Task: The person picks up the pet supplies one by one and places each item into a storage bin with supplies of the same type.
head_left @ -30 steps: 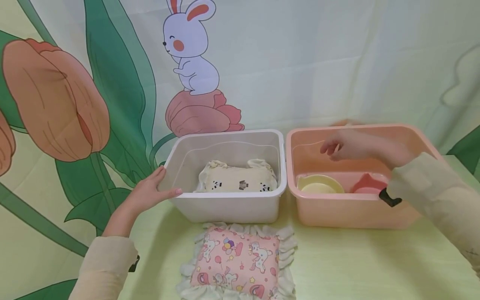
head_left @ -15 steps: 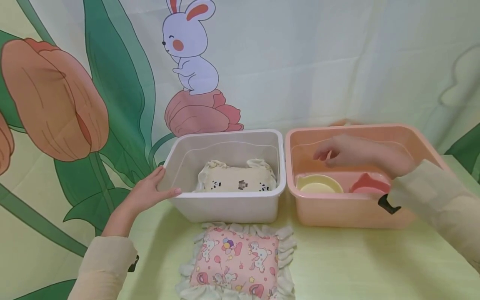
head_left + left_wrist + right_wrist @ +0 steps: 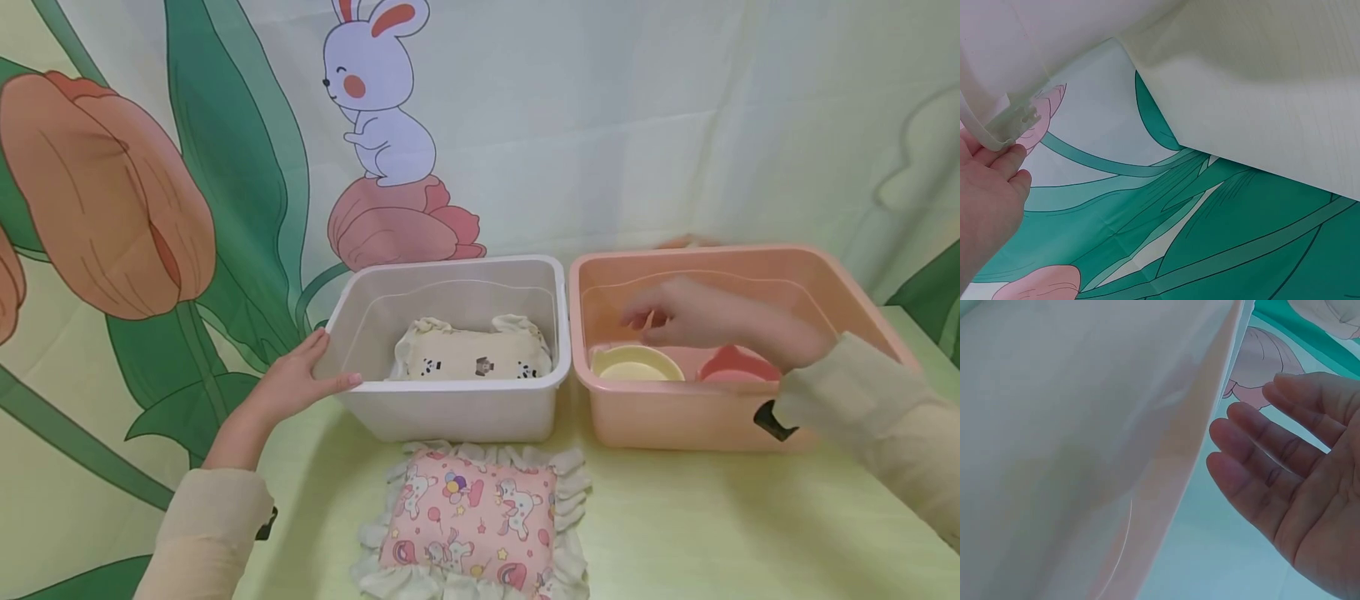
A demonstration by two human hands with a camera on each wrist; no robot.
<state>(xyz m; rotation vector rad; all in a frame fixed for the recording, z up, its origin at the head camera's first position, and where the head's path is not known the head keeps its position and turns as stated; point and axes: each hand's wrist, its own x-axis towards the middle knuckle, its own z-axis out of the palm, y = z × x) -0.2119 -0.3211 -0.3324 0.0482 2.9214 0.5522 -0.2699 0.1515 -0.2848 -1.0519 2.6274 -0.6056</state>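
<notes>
My left hand (image 3: 288,385) holds the left rim of a white plastic bin (image 3: 457,410) at its front corner. In the left wrist view its fingertips (image 3: 1009,156) lie at the underside of the rim. Inside that bin lies a cream pillow (image 3: 465,352) with animal prints and a ruffled edge. My right hand (image 3: 678,312) hovers over the peach plastic bin (image 3: 675,417), its fingers loosely bent around nothing. Below it, inside, sit a shallow yellow bowl (image 3: 637,367) and a pink bowl (image 3: 738,364); the front wall partly hides both.
A pink unicorn-print pillow (image 3: 480,518) with ruffles lies on the pale table (image 3: 675,525) in front of the white bin. The two bins stand side by side against a printed cloth backdrop (image 3: 600,125) showing a rabbit and tulips.
My right hand has lowered and shifted slightly left inside the peach bin, closer to the yellow bowl. My left hand keeps its place on the white bin's rim.
</notes>
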